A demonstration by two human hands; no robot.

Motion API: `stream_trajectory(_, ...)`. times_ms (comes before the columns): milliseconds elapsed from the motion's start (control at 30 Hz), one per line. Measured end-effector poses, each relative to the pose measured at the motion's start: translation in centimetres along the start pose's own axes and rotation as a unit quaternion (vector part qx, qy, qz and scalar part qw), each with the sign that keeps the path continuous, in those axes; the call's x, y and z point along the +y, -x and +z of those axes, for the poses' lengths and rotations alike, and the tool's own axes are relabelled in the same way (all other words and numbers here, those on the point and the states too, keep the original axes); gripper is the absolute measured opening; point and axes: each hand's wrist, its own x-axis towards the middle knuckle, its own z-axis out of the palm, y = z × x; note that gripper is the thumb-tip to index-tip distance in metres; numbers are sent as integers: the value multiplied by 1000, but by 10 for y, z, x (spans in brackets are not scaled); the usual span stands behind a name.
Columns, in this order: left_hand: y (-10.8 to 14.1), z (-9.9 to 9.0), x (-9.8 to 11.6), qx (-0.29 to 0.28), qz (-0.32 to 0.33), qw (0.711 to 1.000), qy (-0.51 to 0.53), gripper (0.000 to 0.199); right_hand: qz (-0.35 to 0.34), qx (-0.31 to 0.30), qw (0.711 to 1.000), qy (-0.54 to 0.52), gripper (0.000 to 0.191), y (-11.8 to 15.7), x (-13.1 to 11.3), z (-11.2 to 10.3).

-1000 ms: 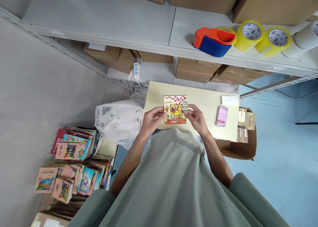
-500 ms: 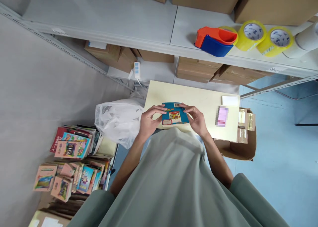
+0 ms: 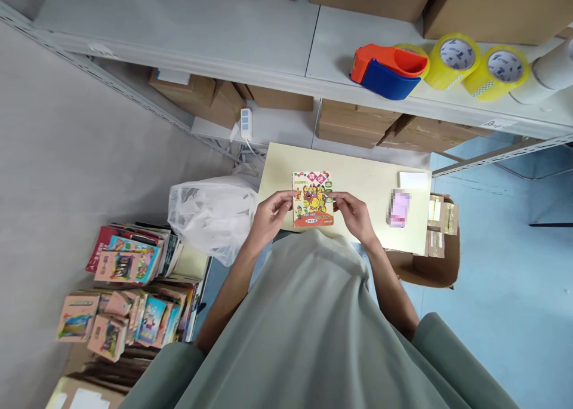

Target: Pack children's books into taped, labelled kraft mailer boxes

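Observation:
Between my hands is a small square book (image 3: pixel 313 201) with a colourful cartoon cover, a white upper part and an orange-red band along the bottom. My left hand (image 3: pixel 270 215) grips its left edge, the fingertips closed on it. On the opposite edge, my right hand (image 3: pixel 353 214) pinches the book in the same way. The cover faces up toward me, over the near part of a pale yellow table (image 3: pixel 353 170). A pink blurred-out item (image 3: pixel 399 208) and a white box (image 3: pixel 412 180) lie on the table's right side.
Stacks of books (image 3: pixel 125 319) stand low on the left, beside a white plastic bag (image 3: pixel 215 215). At the right, an open carton (image 3: pixel 441 265) sits below the table. The shelf (image 3: pixel 215 33) ahead holds a tape dispenser (image 3: pixel 388 71), tape rolls (image 3: pixel 452 60) and cardboard boxes.
The book has been turned over: its blue back with a barcode faced up before, and now the cartoon front does. Both hands stay at its sides.

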Motion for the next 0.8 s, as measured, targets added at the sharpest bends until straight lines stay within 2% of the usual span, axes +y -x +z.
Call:
stream_trajectory(133, 1, -2, 0, -4, 2, 1000, -17, 43, 14, -10, 1000, -15, 50, 1, 3, -2)
stream_trajectory(233, 3, -2, 10, 3, -10, 999, -35, 43, 39, -4, 999, -32, 52, 0, -3, 1)
stream_trajectory(433, 2, 5, 29, 43, -31, 998, -43, 55, 98, -20, 994, -44, 71, -2, -22, 10)
stream_trajectory(567, 2, 8, 30, 56, -29, 997, -44, 56, 103, -16, 994, -38, 77, -3, -26, 12)
stream_trajectory(800, 6, 7, 27, 74, -20, 995, -60, 57, 93, -14, 994, -64, 75, 2, -23, 13)
